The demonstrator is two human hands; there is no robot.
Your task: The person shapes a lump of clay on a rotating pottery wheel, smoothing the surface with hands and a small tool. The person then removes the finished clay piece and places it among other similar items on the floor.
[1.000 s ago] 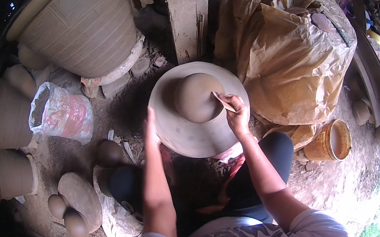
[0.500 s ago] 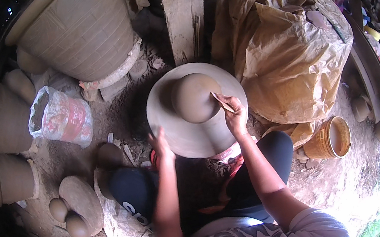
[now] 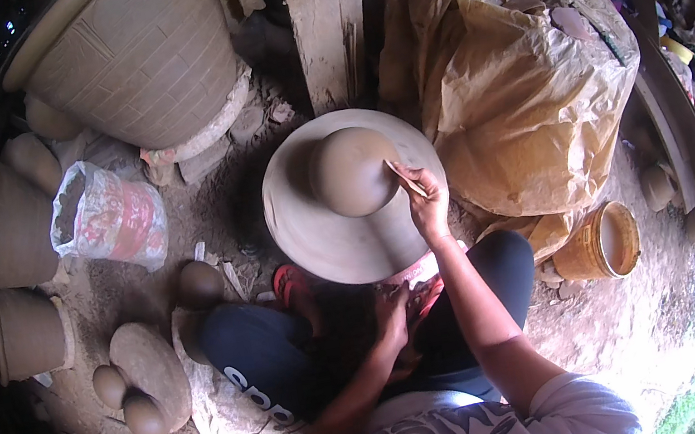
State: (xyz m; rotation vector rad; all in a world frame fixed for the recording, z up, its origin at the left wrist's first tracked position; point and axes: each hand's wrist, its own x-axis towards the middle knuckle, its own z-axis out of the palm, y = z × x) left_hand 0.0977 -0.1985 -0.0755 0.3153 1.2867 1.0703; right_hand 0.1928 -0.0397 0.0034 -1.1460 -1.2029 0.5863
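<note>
A rounded, smooth clay pot sits dome-up on the pale disc of a potter's wheel in front of me. My right hand pinches a thin, flat tan scraper and holds its tip against the pot's right side. Below the wheel's near edge, between my knees, is my left hand. It lies in shadow, and its fingers are too dark to make out.
A large brick-patterned clay planter stands far left, beside a white-and-red sack. To the right are a big bundle under tan plastic and a yellow bucket. A wooden post rises behind the wheel.
My left hand has left the wheel's left rim and dropped down between my knees. My right hand keeps the scraper at the pot's right side.
</note>
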